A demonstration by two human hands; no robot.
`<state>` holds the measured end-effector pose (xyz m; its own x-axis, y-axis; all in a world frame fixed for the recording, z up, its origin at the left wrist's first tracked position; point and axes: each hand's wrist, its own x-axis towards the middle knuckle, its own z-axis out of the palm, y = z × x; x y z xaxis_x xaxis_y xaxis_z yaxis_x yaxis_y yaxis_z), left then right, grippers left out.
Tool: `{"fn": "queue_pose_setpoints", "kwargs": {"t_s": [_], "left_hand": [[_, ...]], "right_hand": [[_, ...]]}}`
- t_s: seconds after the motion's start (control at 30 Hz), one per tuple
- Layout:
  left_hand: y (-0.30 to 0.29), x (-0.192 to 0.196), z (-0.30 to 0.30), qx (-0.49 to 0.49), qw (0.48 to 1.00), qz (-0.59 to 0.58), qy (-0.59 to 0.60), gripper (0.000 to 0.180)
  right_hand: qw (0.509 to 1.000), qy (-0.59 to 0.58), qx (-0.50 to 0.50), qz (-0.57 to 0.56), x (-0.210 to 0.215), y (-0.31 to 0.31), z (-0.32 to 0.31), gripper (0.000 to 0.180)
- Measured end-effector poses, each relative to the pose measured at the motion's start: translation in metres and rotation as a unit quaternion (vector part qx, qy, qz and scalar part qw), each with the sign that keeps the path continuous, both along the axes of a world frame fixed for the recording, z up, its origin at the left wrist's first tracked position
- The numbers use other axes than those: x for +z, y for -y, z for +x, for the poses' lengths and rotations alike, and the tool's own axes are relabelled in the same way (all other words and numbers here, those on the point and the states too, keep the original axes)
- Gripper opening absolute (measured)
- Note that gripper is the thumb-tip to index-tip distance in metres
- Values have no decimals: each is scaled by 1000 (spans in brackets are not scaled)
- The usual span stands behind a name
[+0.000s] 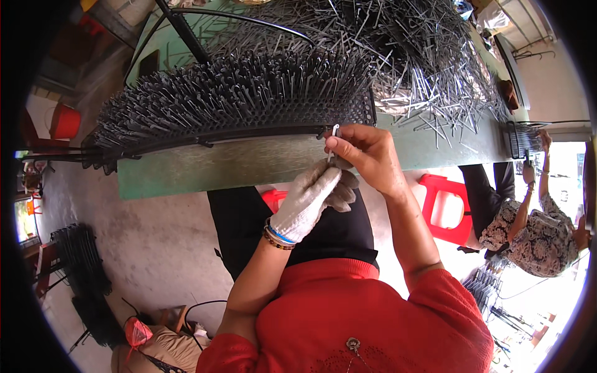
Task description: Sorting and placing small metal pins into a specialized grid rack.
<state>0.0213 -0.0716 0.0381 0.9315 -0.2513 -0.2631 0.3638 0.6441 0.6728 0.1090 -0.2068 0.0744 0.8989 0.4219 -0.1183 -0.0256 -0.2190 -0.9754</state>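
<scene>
In front of my lap, my left hand [314, 198], in a white knit glove, is closed with its fingertips around the lower part of a thin flat metal strip [336, 129]. My bare right hand [367, 154] pinches the same strip higher up, between thumb and forefinger. The strip stands nearly upright, its rounded tip showing above my right thumb. Just beyond my hands is a black perforated rack [348, 114], packed over most of its length with upright dark metal strips [217, 93]. Whether my gloved palm holds more strips is hidden.
A large heap of loose metal strips [429, 68] covers the green table [161, 177] behind the rack. Red plastic stools [463, 230] stand under the table. At the right, another person [538, 236] works at a smaller rack [523, 140]. Dark racks [81, 261] lie on the left floor.
</scene>
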Motion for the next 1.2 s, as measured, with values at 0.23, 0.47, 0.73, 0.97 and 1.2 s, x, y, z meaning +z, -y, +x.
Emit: {"fn": "queue_pose_setpoints", "kwargs": {"t_s": [0.23, 0.47, 0.73, 0.97, 1.2], "left_hand": [[2, -6, 3, 5, 999, 11, -38, 35], [6, 6, 24, 13, 998, -38, -48, 35], [6, -6, 23, 34, 994, -73, -75, 34], [4, -1, 19, 30, 995, -59, -68, 38], [3, 3, 18, 28, 997, -33, -58, 37]], "right_hand": [[992, 21, -104, 65, 3, 12, 11, 19], [915, 333, -225, 13, 10, 10, 59, 28], [904, 373, -208, -31, 1, 1, 74, 29], [885, 418, -198, -59, 5, -1, 75, 29], [861, 463, -199, -69, -2, -11, 75, 26]]}}
